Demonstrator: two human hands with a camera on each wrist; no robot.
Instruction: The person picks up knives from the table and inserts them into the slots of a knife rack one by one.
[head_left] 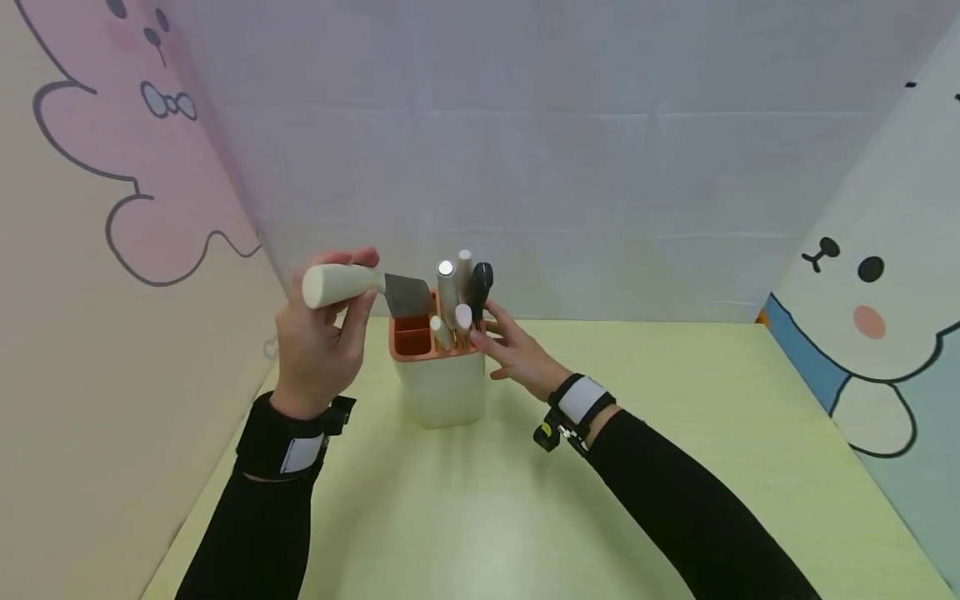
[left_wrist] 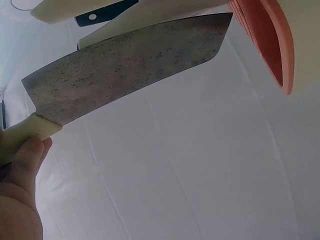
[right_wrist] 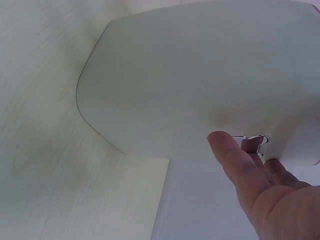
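My left hand [head_left: 318, 354] grips the cream handle of a kitchen knife [left_wrist: 130, 70] with a broad, dark-speckled blade. In the head view the blade tip overlaps the left part of a white knife holder [head_left: 442, 396] with an orange-pink rim, near its open compartment [head_left: 413, 340]. My right hand [head_left: 522, 357] rests its fingers against the holder's right side. In the right wrist view, those fingers [right_wrist: 235, 162] lie beside a small clear hook [right_wrist: 262, 142] on the white wall. Several light handles [head_left: 447, 296] and a black utensil [head_left: 480, 283] stand upright in the holder.
The holder stands on a pale yellow-green table [head_left: 637, 433], toward its back edge. A whitish sheet wall [head_left: 562, 167] rises behind it. Side walls with cartoon animal prints [head_left: 870, 317] flank the table.
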